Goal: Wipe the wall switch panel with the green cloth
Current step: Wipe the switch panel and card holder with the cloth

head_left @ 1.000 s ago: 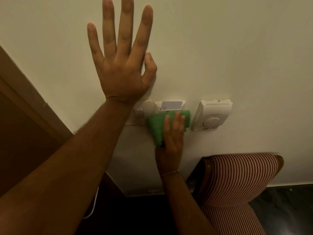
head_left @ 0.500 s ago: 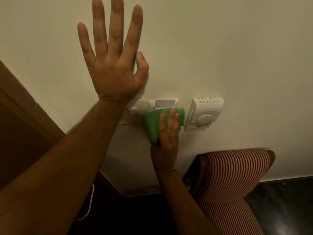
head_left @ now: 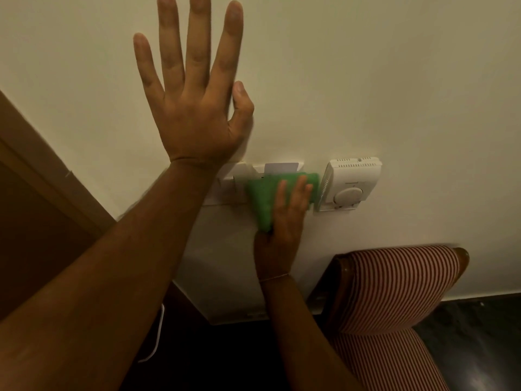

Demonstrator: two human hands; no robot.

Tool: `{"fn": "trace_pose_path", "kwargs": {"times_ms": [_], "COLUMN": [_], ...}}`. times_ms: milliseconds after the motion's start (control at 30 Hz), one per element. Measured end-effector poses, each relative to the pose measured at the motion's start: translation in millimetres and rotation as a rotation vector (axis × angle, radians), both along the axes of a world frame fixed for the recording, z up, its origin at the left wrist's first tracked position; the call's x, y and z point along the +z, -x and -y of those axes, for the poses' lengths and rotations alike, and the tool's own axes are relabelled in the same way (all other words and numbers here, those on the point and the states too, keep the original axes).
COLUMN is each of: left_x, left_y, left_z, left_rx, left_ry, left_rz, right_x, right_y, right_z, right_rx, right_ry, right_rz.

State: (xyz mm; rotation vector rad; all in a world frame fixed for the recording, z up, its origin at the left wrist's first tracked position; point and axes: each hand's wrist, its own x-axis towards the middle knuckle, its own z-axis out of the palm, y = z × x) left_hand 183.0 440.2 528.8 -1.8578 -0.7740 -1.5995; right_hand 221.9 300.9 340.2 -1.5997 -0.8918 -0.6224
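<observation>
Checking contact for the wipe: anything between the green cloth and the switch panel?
Nothing visible. The right hand presses the green cloth flat onto the switch panel, just under the key card. The left hand is spread on the wall above, its forearm hiding the panel's left end.

Two bare hands are in view: one left hand with five spread fingers and one right hand. There is one green cloth, one white switch panel with one card at its top, and one white thermostat bearing one round dial. One striped chair, one wooden door frame and one thin white cord complete the count.
</observation>
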Motion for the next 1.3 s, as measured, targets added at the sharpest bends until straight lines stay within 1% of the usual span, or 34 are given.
{"fn": "trace_pose_path", "kwargs": {"times_ms": [67, 133, 200, 267, 367, 400, 433, 533, 600, 633, 667, 767, 833, 900, 1000, 1067, 1133, 1167, 1300], "left_x": [1.4, 1.8, 1.7, 1.1, 0.7, 0.5, 0.7, 2.3, 2.0, 1.9, 1.5, 0.9, 0.0, -1.0, -1.7, -1.6, -2.5, -3.2, -6.0], "left_y": [0.0, -0.7, -0.3, 0.7, 1.8, 2.2, 2.7, 3.1, 1.8, 1.2, 0.9, 1.0, 0.9, 0.3, -0.4, -1.8, -2.8, -2.6, -1.0], "left_z": [0.3, 1.4, 2.7, 3.9, 4.2, 4.1, 3.8, 3.7, 5.1, 5.7, 5.9, 5.1, 4.2, 3.0, 1.8, 0.7, -1.5, -2.6, -6.0], "left_rx": [0.012, 0.017, 0.017, 0.018, 0.012, 0.018, 0.026, 0.047, 0.055, 0.054, 0.055, 0.054, 0.048, 0.049, 0.053, 0.048, 0.044, 0.042, 0.028], "left_ry": [-0.017, -0.026, -0.022, -0.017, -0.006, -0.003, -0.003, -0.023, -0.034, -0.031, -0.027, -0.031, -0.029, -0.031, -0.039, -0.044, -0.047, -0.044, -0.007], "left_rz": [0.000, -0.010, -0.017, -0.022, -0.028, -0.026, -0.024, -0.028, -0.033, -0.031, -0.027, -0.017, -0.009, -0.004, -0.012, -0.020, -0.015, -0.014, -0.039], "right_x": [3.0, 6.3, 8.7, 7.8, 2.3, 0.9, -0.8, -3.0, -0.6, -0.2, -1.1, -6.7, -8.5, -6.0, -0.7, 0.2, -3.4, -8.2, -40.4], "right_y": [-3.4, 6.3, 20.7, 32.0, 25.4, 18.1, 11.0, -3.8, 4.9, 12.6, 21.1, 36.1, 29.0, 14.2, -4.3, -0.5, 11.1, 15.9, 23.9], "right_z": [1.9, -3.2, -10.1, -16.1, -14.3, -10.4, -5.9, 0.6, -4.4, -8.7, -12.9, -18.6, -15.2, -6.1, 2.7, -1.6, -8.0, -10.3, -7.6], "right_rx": [-0.049, -0.027, 0.037, 0.085, 0.099, 0.085, 0.058, -0.025, -0.013, 0.019, 0.058, 0.138, 0.144, 0.104, -0.014, -0.021, 0.029, 0.056, 0.197], "right_ry": [-0.087, -0.109, -0.081, -0.012, 0.064, 0.068, 0.046, -0.085, -0.118, -0.098, -0.060, 0.078, 0.107, 0.073, -0.094, -0.130, -0.090, -0.051, 0.194], "right_rz": [-0.152, -0.186, -0.135, -0.024, 0.139, 0.146, 0.110, -0.123, -0.190, -0.174, -0.118, 0.092, 0.141, 0.082, -0.139, -0.185, -0.158, -0.114, 0.098]}}
